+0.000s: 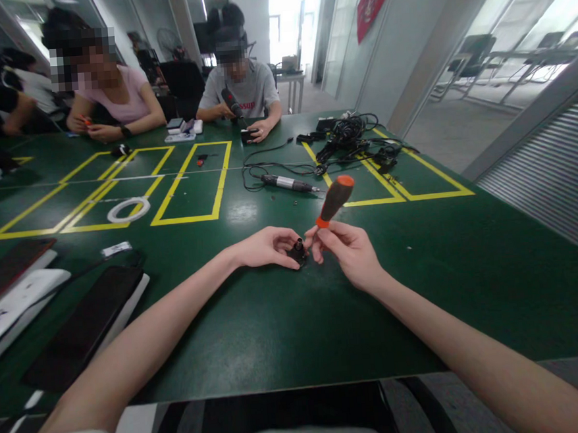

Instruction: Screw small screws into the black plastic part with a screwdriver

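My left hand (266, 247) is closed around a small black part (297, 254) that rests on the green tabletop (246, 312). A short cylinder sticks up from this part; its exact kind is too small to make out. Just to the right, my right hand (353, 251) grips a screwdriver (335, 201) with a dark and orange handle. The handle leans up and to the right, above my fingers. Its shaft is mostly hidden by the fingers, so I cannot tell whether the tip touches the black part.
Beyond my hands lies an electric screwdriver (289, 183) with its cord, near a heap of black cables (345, 136). A white cable coil (128, 210) and a dark phone (86, 326) are on the left. Across the table, a person (245, 87) holds a power tool (231, 103).
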